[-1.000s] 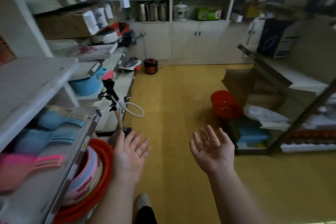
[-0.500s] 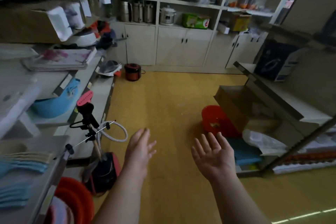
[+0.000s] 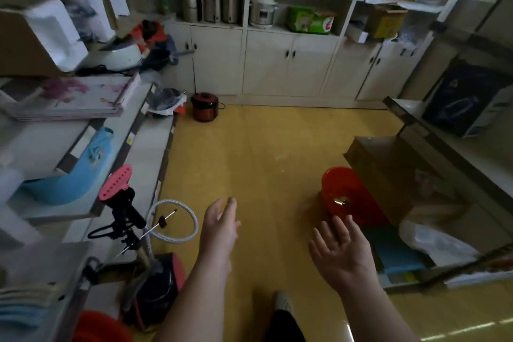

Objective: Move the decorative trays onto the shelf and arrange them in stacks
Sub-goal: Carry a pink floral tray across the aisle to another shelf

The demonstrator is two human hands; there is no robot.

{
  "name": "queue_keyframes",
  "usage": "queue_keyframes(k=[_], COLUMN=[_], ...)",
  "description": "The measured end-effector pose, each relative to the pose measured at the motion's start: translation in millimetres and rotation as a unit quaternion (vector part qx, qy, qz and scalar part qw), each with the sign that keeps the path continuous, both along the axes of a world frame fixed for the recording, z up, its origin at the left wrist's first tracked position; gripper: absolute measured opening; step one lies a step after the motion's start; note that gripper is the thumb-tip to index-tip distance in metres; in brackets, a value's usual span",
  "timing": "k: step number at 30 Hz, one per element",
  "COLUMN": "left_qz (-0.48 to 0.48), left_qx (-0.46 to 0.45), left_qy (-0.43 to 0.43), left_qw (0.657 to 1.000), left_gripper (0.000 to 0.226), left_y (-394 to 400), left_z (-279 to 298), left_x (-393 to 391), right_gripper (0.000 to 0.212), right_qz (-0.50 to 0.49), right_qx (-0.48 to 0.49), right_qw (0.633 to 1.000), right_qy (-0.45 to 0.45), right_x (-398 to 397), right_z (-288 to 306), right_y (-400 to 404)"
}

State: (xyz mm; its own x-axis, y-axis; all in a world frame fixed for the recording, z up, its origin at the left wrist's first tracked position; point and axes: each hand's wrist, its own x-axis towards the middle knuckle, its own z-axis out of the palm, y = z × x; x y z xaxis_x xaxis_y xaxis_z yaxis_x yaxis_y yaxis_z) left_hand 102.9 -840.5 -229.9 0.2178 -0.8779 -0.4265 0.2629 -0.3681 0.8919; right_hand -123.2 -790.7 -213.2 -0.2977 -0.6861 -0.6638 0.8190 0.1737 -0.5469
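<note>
We see the left hand (image 3: 219, 226) held edge-on, fingers straight and together, and the right hand (image 3: 340, 251) with fingers spread, both empty above the glossy yellow floor (image 3: 263, 153). Flat floral-printed rectangular trays (image 3: 75, 98) lie stacked on the shelf (image 3: 55, 136), well beyond the left fingertips.

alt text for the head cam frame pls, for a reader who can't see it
Both hands, left hand and right hand, reach forward open and empty over a yellow floor in a cluttered storeroom. A stack of flat floral trays lies on the left shelving; a red basin sits on the floor at right, white cabinets behind.
</note>
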Motion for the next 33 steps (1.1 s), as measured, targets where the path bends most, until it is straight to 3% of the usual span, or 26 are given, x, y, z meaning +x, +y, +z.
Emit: queue_keyframes(k=[7,15,18,24,33], left_qz=[0.03,0.158,0.197,0.273,0.402], left_qx=[0.0,0.004,-0.013,-0.026,-0.068], left_qy=[-0.057,-0.095,-0.069,-0.024,0.066], left_qw=[0.998,0.983,0.978,0.961,0.91], left_gripper=[0.044,0.038,0.038,0.071,0.071], left_y=[-124,-276,-311,-355,-456], left_z=[-2,24,28,25,14], left_x=[-15,-6,-3,21,121], right_gripper=[0.057,0.054,0.052,0.048,0.048], right_qz=[0.031,0.178,0.206,0.33,0.398], right_qx=[-0.02,-0.006,0.007,0.013,0.037], right_qw=[0.998,0.978,0.97,0.936,0.916], right_qy=[-0.057,-0.109,-0.127,-0.123,-0.028], right_x=[-38,-13,9,75,145], right_z=[-27,-20,-17,-27,-46], right_y=[-164,-368,-420,-478,-591])
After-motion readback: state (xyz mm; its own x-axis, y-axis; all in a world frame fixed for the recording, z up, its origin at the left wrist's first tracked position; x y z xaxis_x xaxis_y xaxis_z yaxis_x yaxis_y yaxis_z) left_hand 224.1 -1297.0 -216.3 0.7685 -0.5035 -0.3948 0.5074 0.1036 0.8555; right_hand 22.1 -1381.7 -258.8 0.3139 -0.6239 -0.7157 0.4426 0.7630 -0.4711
